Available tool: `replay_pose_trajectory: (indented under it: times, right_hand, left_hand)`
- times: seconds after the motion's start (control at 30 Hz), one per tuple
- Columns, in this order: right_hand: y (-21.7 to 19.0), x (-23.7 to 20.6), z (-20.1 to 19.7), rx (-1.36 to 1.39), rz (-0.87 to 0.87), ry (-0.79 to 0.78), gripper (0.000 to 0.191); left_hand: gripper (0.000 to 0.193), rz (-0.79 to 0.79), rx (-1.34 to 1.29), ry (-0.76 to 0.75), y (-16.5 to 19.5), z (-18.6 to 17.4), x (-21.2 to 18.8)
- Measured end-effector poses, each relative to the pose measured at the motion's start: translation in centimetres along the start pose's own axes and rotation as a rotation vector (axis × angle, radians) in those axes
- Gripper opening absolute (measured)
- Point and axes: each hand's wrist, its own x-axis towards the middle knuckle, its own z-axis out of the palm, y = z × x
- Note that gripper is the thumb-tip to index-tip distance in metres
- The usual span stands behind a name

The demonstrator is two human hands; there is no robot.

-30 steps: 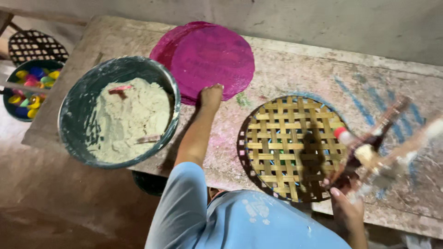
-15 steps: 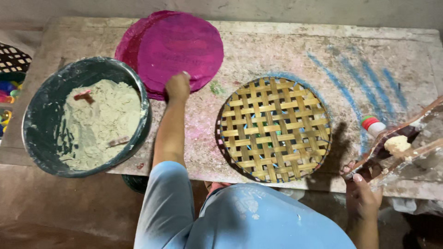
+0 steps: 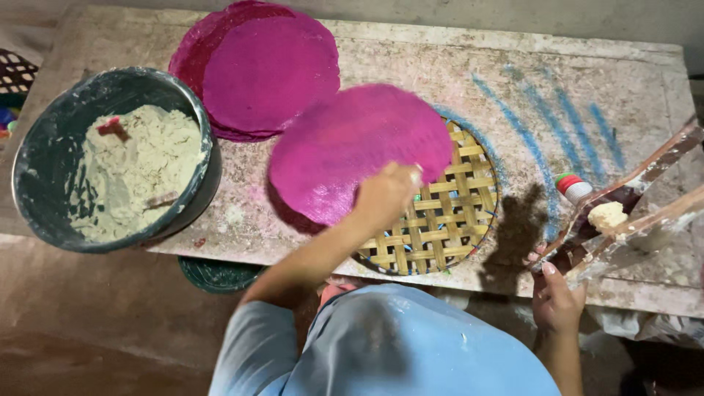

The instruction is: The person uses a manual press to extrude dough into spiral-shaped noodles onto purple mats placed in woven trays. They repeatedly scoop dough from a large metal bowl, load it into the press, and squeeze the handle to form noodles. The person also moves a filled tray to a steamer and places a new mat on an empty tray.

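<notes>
Across the stained bench (image 3: 455, 66), a magenta disc (image 3: 352, 147) is held mid-frame in the left hand's (image 3: 385, 194) pinched fingers, partly over the woven tray (image 3: 447, 220), not yet laid flat, while sticks (image 3: 631, 213) are gripped by the right hand (image 3: 555, 297), lower right.
</notes>
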Motion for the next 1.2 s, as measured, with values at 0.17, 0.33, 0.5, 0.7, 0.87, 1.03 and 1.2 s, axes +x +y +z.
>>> replay_pose_trajectory:
  times: [0.17, 0.33, 0.5, 0.7, 0.87, 1.03, 1.2]
  right_hand:
    - [-0.6, 0.0, -0.4, -0.009, 0.022, -0.06, 0.063]
    - [-1.3, -0.6, -1.2, 0.038, 0.075, -0.106, 0.06]
    - [-0.9, -1.3, -1.6, -0.084, 0.062, -0.125, 0.062]
    - [-0.8, 0.2, 1.4, -0.324, 0.138, -0.232, 0.062]
    - [-2.3, 4.0, 7.9, -0.539, 0.778, -0.413, 0.071]
    - [-2.9, 6.5, 15.9, -0.261, 1.155, -0.963, 0.075]
    - [-4.4, 9.8, 20.5, -0.933, 1.137, -0.974, 0.084]
  left_hand:
    - [0.025, 0.004, -0.074, 0.058, 3.4, 7.7, -2.4]
    - [0.024, -0.032, -0.119, 0.13, 4.4, 11.2, -1.4]
    - [0.022, -0.139, -0.175, 0.031, 6.2, 12.4, -0.6]
    - [0.034, -0.259, -0.523, -0.017, 3.6, 8.2, 2.1]
    - [0.081, -0.538, -1.857, -0.046, -3.1, -0.2, 2.6]
    - [0.083, -0.084, -2.364, -0.092, -6.3, -5.7, 0.1]
    - [0.043, -0.105, -2.437, 0.173, -7.6, -5.9, -1.0]
